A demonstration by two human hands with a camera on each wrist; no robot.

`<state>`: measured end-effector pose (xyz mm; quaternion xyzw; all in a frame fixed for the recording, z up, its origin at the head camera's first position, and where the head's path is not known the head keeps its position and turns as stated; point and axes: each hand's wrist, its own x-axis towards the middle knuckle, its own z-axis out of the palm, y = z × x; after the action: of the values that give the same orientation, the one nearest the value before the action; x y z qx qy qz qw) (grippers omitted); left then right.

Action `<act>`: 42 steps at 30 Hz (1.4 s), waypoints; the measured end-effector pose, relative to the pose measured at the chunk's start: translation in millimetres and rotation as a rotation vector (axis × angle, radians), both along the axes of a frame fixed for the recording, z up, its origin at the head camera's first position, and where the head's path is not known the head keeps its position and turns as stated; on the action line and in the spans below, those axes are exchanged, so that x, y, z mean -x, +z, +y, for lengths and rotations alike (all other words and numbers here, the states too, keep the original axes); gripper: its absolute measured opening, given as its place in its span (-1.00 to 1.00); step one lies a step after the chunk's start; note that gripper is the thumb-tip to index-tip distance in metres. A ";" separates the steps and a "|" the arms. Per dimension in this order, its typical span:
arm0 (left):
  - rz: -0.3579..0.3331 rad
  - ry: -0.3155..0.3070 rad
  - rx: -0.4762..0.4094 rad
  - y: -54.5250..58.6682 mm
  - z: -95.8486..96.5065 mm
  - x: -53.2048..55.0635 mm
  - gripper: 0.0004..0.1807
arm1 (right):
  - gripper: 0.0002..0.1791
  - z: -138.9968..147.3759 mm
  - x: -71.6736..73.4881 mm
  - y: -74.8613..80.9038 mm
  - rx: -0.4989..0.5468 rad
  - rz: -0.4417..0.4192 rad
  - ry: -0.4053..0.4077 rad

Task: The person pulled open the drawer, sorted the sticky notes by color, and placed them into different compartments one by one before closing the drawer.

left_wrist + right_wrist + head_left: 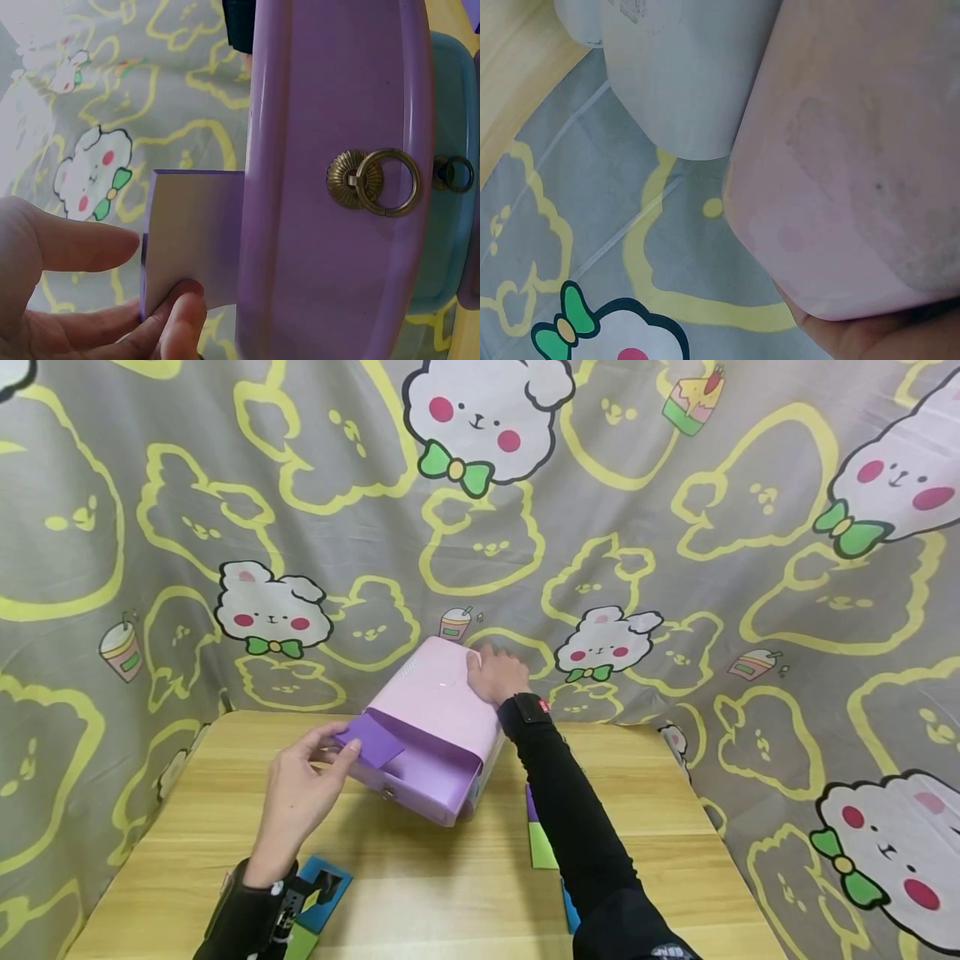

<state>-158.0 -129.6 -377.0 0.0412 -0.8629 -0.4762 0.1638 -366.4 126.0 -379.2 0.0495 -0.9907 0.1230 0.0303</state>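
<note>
A small purple square card (371, 740) is pinched between the thumb and fingers of my left hand (303, 789), over the left side of a pulled-out drawer. In the left wrist view the card (199, 240) shows a pale face with purple edges. The lavender drawer (322, 90) has a brass ring pull (386, 182) on its front. It belongs to a drawer box with a pink top (431, 689). My right hand (501, 675) grips the far right corner of that top, fingers over the edge; the right wrist view shows only part of the hand (870, 337).
Below the lavender drawer is a teal drawer (454, 112) with its own ring pull. Blue (330, 885) and green (302, 942) pieces lie at the table's left front. Purple (531, 803), green (542, 846) and blue pieces lie by my right forearm. A patterned curtain (495, 543) surrounds the wooden table (480, 893).
</note>
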 end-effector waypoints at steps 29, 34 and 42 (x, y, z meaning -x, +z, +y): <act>0.045 -0.137 0.134 -9.6 30.8 9.7 -0.61 | -0.26 0.7 4.9 -3.3 -0.027 -0.028 -0.015; 0.028 -0.150 0.124 -9.8 33.3 11.2 -0.60 | -0.25 0.7 4.6 -2.6 -0.020 -0.022 -0.014; 0.076 -0.187 0.134 -12.3 37.3 14.7 -0.64 | -0.24 1.7 5.2 -3.0 -0.016 -0.016 -0.011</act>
<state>-172.6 -92.3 -389.3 -0.0684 -0.8861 -0.4320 0.1536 -371.6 127.7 -382.2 0.0434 -0.9921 0.1154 0.0227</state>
